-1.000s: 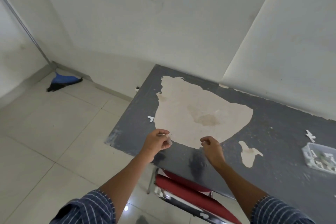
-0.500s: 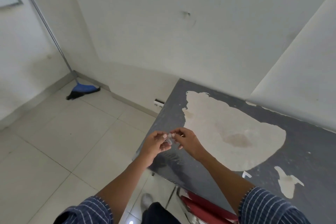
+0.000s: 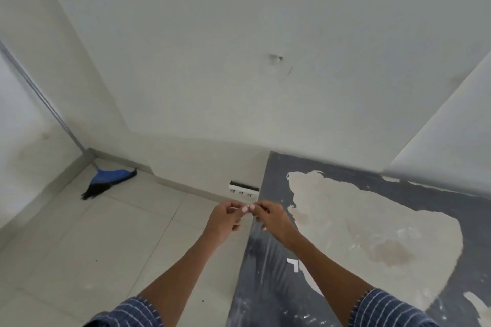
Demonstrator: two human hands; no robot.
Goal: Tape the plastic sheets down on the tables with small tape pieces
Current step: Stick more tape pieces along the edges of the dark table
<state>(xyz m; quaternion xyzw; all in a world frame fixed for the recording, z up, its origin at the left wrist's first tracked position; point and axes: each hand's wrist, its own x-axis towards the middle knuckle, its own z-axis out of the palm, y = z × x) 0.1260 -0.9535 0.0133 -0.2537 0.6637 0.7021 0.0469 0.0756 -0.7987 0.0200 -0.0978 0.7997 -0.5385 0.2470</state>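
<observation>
**Desk:** What's in frame, left to right?

**Photographer:** A blue broom (image 3: 110, 179) leans in the corner at lower left, on the pale tiled floor (image 3: 106, 247). A wall socket (image 3: 243, 190) sits low on the wall at centre. Just below it, the person's left hand (image 3: 225, 221) and right hand (image 3: 271, 218) meet fingertip to fingertip. Both have curled fingers and pinch a small tape piece (image 3: 248, 208) between them, in the air over the left edge of the grey bench (image 3: 276, 175).

**Desk:** And the plastic?

**Photographer:** The clear plastic sheet (image 3: 261, 255) lies over the bench at lower centre, showing only as glints and creases. A white tape corner (image 3: 293, 264) sits beside the right forearm. I can't tell if it is on top of the sheet or under it. Right of that, a big pale worn patch (image 3: 372, 220) spreads across the benchtop.

**Desk:** Where does the job stand?

**Photographer:** By my reading, the piece is being readied and has not been stuck down yet.

**Desk:** What could spoil it?

**Photographer:** The piece is tiny and held by two pinches, so it could fold onto itself or cling to a fingertip. The sheet looks slack at the bench edge, so taping it unsmoothed would likely lock in wrinkles. And on that flaking surface the tape may grip poorly and lift.
</observation>
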